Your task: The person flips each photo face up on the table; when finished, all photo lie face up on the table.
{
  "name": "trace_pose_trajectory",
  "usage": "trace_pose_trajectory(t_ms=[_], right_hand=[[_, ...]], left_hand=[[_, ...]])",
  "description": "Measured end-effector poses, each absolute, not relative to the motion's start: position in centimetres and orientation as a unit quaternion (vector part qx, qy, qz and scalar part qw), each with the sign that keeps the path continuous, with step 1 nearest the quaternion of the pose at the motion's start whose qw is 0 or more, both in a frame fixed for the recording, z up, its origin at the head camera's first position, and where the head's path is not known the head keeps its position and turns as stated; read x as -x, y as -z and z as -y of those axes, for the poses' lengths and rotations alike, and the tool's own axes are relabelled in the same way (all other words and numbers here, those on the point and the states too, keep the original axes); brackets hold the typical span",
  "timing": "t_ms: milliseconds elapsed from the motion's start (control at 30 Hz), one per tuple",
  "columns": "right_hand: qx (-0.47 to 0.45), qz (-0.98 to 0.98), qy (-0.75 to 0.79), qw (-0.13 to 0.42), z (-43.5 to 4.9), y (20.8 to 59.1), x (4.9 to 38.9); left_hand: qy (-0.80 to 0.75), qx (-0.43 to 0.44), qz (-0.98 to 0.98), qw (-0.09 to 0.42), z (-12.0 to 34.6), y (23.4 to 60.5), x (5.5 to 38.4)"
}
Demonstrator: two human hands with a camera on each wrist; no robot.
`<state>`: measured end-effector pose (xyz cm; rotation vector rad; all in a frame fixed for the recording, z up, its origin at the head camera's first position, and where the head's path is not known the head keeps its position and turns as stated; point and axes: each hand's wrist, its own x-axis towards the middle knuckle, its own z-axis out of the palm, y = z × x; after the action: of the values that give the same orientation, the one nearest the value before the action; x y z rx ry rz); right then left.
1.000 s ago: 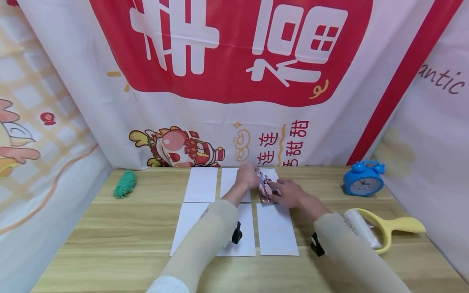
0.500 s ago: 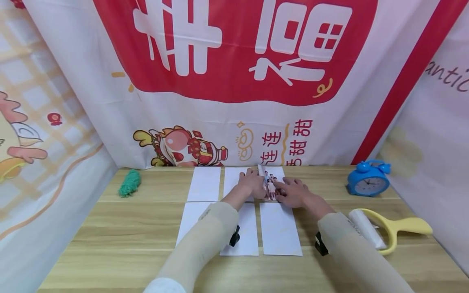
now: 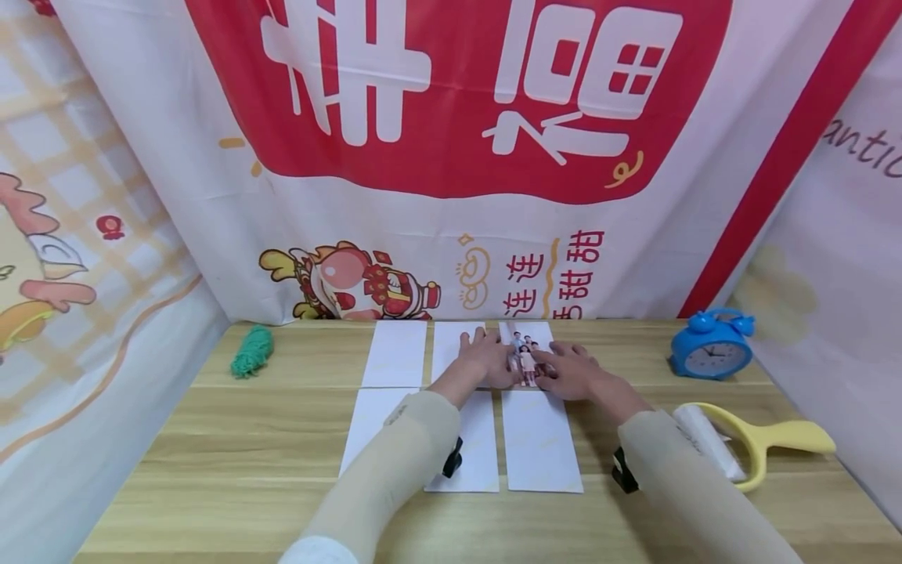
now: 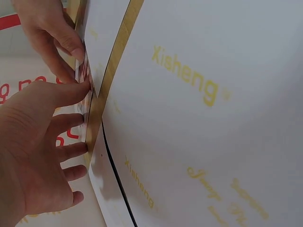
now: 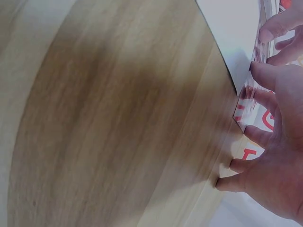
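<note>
A glossy photo (image 3: 525, 362) of a group of people lies face up at the back right of a grid of white photo sheets. My left hand (image 3: 488, 360) touches its left side, fingers spread and fairly straight. From the right, my right hand (image 3: 572, 371) presses the photo with its fingertips, other fingers resting on the table. In the left wrist view, the left hand's thumb (image 4: 71, 94) meets the photo's edge near the right hand. The right wrist view shows the photo's striped corner (image 5: 240, 113) under the right hand's fingers. Hands partly cover the picture.
Face-down photo sheets (image 3: 543, 442) with yellow print lie in rows on the wooden table (image 3: 232, 439). Green twine (image 3: 251, 352) lies at the back left. At the right stand a blue alarm clock (image 3: 712, 345) and a yellow-handled lint roller (image 3: 789, 437). A printed curtain (image 3: 338, 211) hangs behind.
The photo has settled flat and straighter in the back right spot. My left hand has moved from its top edge down to its left side, fingers spreading. The view shifts slightly.
</note>
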<state>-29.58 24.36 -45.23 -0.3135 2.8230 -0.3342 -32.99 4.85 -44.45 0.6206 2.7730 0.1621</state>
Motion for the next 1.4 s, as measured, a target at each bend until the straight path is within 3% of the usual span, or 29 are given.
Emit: trace_pose_trajectory(t_ms=[167,333,633,733,1000,1200,1400], right_hand=[[0.115,-0.978,0.114,0.132,-24.6,45.1,29.3],[0.124,-0.978,0.119,0.120,-24.5,45.0,29.4],[0.125,-0.978,0.168,-0.010,-22.8,43.3,30.9],[0.096,-0.958,0.268,0.019,-20.8,42.6,31.1],[-0.036,-0.776,0.608,0.165,-15.8,41.0,31.5],[-0.055,-0.742,0.630,0.225,-13.6,41.1,31.0],[-0.045,-0.775,0.593,0.214,-12.2,41.7,30.8]], left_hand=[[-0.056,-0.210,-0.963,0.162,-5.2,44.3,33.0],[-0.064,-0.219,-0.963,0.144,-4.9,43.9,32.5],[-0.087,-0.218,-0.965,0.119,-2.8,42.9,33.3],[-0.064,-0.206,-0.967,0.132,-1.2,42.3,33.7],[-0.045,-0.171,-0.967,0.181,3.6,40.5,34.7],[-0.075,-0.136,-0.963,0.222,5.8,41.2,35.2],[-0.099,-0.126,-0.960,0.228,6.7,42.2,35.5]])
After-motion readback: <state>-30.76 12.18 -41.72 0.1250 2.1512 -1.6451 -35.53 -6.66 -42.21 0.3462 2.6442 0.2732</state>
